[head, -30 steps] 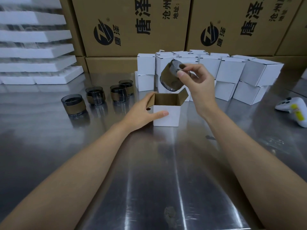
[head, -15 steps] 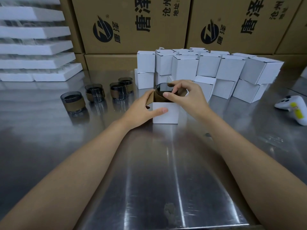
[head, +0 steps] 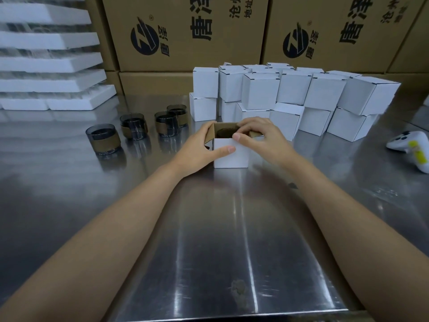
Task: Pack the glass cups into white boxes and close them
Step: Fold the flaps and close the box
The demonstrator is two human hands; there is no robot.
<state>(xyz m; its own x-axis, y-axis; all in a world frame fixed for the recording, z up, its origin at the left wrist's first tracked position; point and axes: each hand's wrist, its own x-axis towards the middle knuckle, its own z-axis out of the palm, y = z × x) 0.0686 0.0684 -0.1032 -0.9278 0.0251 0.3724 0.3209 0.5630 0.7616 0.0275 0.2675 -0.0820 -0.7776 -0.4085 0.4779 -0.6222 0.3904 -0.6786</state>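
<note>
The left hand point(head: 199, 148), mid-frame, wraps round the left side of the white box point(head: 232, 156), seemingly to steady it, while the right hand point(head: 261, 138) curls over the open top where the glass cup point(head: 224, 133) sits inside; whether it grips the cup, I cannot tell.

White boxes point(head: 260, 91), brown-lined open box point(head: 231, 154), smoky-grey cups point(head: 103, 139) with tan bands, silver table point(head: 209, 228).

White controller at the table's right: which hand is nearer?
Right. The right hand is at the open box top, left of the controller; the left hand holds the box's farther side.
</note>
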